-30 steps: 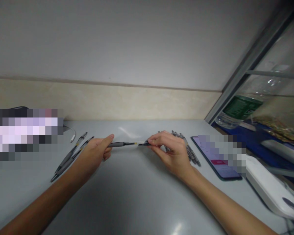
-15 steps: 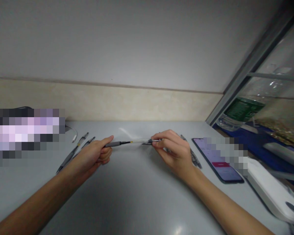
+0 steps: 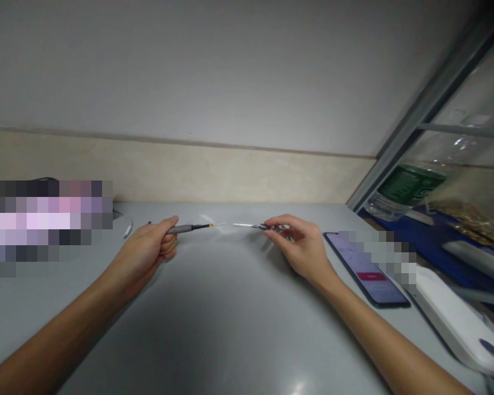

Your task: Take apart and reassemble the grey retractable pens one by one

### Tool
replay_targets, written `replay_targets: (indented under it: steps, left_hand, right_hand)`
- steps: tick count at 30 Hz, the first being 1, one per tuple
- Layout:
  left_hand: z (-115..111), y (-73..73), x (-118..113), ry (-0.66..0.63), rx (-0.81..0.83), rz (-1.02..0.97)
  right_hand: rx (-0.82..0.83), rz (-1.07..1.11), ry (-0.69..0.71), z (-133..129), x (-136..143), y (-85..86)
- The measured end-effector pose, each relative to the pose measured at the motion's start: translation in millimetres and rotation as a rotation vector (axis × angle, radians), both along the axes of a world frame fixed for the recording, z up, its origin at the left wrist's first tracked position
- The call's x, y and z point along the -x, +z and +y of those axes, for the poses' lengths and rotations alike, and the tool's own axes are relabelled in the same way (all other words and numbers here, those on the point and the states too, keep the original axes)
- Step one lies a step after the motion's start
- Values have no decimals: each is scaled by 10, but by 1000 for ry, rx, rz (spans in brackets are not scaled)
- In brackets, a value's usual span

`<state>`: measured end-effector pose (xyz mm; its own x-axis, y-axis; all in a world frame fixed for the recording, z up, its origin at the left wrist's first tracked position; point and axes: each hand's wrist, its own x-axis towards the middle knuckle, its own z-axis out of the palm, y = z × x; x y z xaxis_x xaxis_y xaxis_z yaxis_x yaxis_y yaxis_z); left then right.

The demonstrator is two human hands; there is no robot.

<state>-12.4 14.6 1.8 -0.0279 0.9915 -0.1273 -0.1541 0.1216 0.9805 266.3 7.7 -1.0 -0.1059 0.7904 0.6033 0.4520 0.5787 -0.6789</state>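
My left hand (image 3: 158,241) is closed around the grey grip section of a pen (image 3: 181,229). A dark stem with a yellow band and a thin pale tip sticks out of it to the right. My right hand (image 3: 300,241) pinches another slim pen part (image 3: 249,225), clear and silvery, between thumb and fingers. Its narrow end points left at the tip of the grey section, with a small gap between the two. Both parts are held roughly level above the grey tabletop (image 3: 214,318). The far end of the right piece is partly covered by my fingers.
A phone (image 3: 370,271) with a lit screen lies right of my right hand, beside a white rounded device (image 3: 456,318). Beyond a metal frame leans a plastic bottle (image 3: 411,184) with a green label. At left is a blurred-out patch with a white cable end (image 3: 128,226).
The two pen parts have come apart; earlier they met in one line. My left hand shifted slightly left and up, my right hand slightly right. Pens lying on the table are now mostly hidden.
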Motion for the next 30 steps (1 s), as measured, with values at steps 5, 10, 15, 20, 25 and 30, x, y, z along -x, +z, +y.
replay_targets:
  steps: [5,10,15,20,25,30]
  left_hand:
    - [-14,6,-16,-12,-15,23]
    - [-16,-54,-63,-41,-9,84]
    - [-71,-154,-181,-142,-34,198]
    - [-138,-78,-203,-120,-137,550]
    - [-145,-22,-166,-42,-275,694]
    - [-134,-53,-161,-138,-284,692]
  right_hand:
    - [-10,-22,10,-3,0,-6]
    - [-53,-78,60,-31,57,2]
    - [-51,-74,158,-57,121,-15]
    - [-1,-58,143,-52,126,-33]
    - [23,-80,144,-54,129,-44]
    - [46,-21,168,-61,137,-66]
